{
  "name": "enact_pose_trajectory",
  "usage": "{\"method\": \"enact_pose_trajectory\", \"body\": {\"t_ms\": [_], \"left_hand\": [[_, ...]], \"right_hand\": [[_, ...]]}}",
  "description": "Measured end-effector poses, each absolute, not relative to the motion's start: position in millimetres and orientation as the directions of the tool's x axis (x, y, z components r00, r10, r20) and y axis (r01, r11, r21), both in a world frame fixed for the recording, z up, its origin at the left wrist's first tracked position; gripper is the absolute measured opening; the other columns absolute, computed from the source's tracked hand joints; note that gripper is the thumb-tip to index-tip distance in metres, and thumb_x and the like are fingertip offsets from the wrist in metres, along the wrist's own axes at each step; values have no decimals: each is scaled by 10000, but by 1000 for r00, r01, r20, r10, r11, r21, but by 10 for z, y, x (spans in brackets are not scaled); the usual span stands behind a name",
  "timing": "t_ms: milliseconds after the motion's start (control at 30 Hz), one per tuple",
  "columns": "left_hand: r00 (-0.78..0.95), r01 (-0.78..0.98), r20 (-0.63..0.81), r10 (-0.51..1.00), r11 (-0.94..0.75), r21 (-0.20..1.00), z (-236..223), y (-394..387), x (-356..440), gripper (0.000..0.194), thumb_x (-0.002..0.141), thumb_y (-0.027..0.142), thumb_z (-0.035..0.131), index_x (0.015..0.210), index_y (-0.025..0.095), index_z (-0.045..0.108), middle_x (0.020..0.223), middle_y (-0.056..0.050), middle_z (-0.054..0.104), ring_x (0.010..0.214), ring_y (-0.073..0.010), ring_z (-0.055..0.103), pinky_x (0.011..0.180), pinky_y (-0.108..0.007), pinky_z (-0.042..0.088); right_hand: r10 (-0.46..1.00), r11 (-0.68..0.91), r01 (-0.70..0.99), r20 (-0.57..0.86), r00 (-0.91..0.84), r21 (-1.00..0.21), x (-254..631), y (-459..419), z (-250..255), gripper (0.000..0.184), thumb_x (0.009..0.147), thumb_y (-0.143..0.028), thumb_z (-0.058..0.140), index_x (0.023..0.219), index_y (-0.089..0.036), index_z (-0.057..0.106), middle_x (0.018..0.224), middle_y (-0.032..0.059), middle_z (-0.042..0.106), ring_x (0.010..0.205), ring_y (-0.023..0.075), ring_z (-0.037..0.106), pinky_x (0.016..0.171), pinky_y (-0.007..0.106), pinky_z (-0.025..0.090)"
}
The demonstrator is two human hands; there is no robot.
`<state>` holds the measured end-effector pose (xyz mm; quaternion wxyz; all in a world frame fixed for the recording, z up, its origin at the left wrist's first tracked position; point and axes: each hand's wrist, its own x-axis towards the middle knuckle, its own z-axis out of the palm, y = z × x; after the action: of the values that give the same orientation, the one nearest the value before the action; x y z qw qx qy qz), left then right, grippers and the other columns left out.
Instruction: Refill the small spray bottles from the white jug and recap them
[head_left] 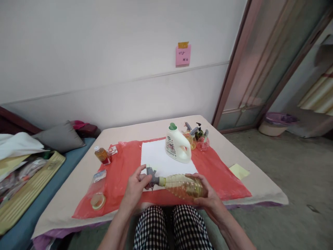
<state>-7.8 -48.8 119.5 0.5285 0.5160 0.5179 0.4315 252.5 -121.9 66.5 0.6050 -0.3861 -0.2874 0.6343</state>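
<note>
A clear yellowish spray bottle (pixel 182 184) with a ribbed body lies sideways in the air above the table's front edge. Its grey trigger head (pixel 153 177) points left. My left hand (pixel 139 182) is closed on that head, the thumb pressing its near side. Around the bottle's base, on the right, curl the fingers of my right hand (pixel 204 192). Just beyond the bottle, a white detergent jug (pixel 177 144) with a green cap stands upright on a white sheet (pixel 153 152).
Red plastic (pixel 127 159) covers part of the cloth-topped table. Several spray and pump bottles (pixel 203 143) cluster behind the jug. At left stand a small amber bottle (pixel 102 155) and a roll of tape (pixel 98 201). A yellow paper (pixel 238 171) lies at right; a pink note (pixel 183 55) hangs on the wall.
</note>
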Motion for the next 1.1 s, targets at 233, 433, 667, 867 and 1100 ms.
{"method": "enact_pose_trajectory", "body": {"t_ms": [233,433,667,867,1100], "left_hand": [[-76,-51,-258,963,254,966,1050,-504,14,753,698,445,731,1338,95,546,416,67,528,388,-105,442,436,-202,302],[-2,160,-116,993,115,980,1070,-470,-195,647,835,602,585,1281,134,610,618,10,612,558,-149,543,545,-256,428],[132,381,125,983,-166,909,1217,-512,-255,715,615,291,851,1297,312,637,1439,-56,556,1353,-282,464,1111,-398,356],[126,231,-54,991,24,973,1071,-516,-80,493,744,482,741,1127,174,701,514,64,539,497,-125,512,514,-233,369],[-103,-126,-249,963,235,964,1078,-424,-245,483,622,389,813,1015,133,697,732,-24,712,587,-130,615,526,-212,434]], "right_hand": [[997,-46,-491,-68,27,-870,2515,-1160,613,680,468,-101,869,1078,-324,668,1329,31,604,1227,289,547,1011,434,463],[984,-88,-611,-162,67,-787,2573,-1160,538,703,511,-126,838,1149,-327,623,1333,36,617,1121,255,609,980,409,455],[983,-133,-663,-184,8,-737,2595,-1182,547,687,537,-161,824,1172,-312,610,1283,55,659,1130,276,625,1036,456,414],[984,-125,-557,-173,34,-821,2544,-1170,574,676,528,-103,807,1146,-315,631,1330,43,611,1142,272,597,919,395,487],[979,-77,-589,-173,107,-804,2674,-1134,492,668,514,-134,848,1126,-307,645,1302,36,643,1171,264,594,992,398,461]]}}
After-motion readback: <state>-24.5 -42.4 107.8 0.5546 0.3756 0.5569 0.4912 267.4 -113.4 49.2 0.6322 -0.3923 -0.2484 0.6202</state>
